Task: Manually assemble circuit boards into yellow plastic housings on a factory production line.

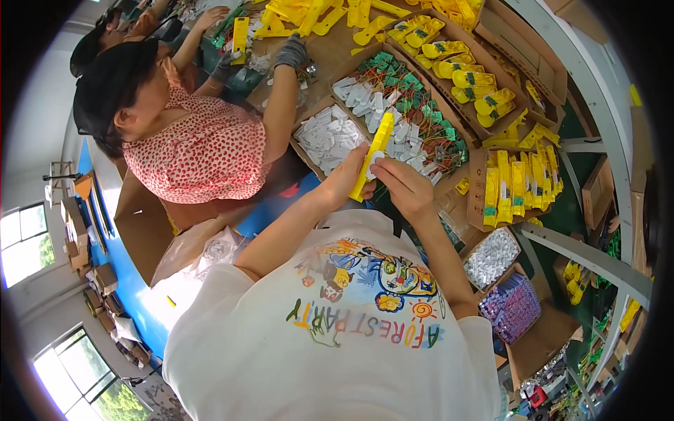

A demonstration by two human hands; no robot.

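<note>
My left hand is closed around the lower part of a long, narrow yellow plastic housing, which tilts up and away over the boxes. The fingertips of my right hand pinch together against a small white part on that housing's side. Whether the white part is seated in the housing cannot be told. Just beyond my hands stands a box with white plastic pieces and green circuit boards with thin wires. Left of it, a smaller carton holds loose white flat pieces.
Yellow housings fill a long carton at far right; more stand upright in a box. Nearer are a box of shiny small parts and purple cylinders. A grey metal frame crosses the right. At left, a gloved co-worker works.
</note>
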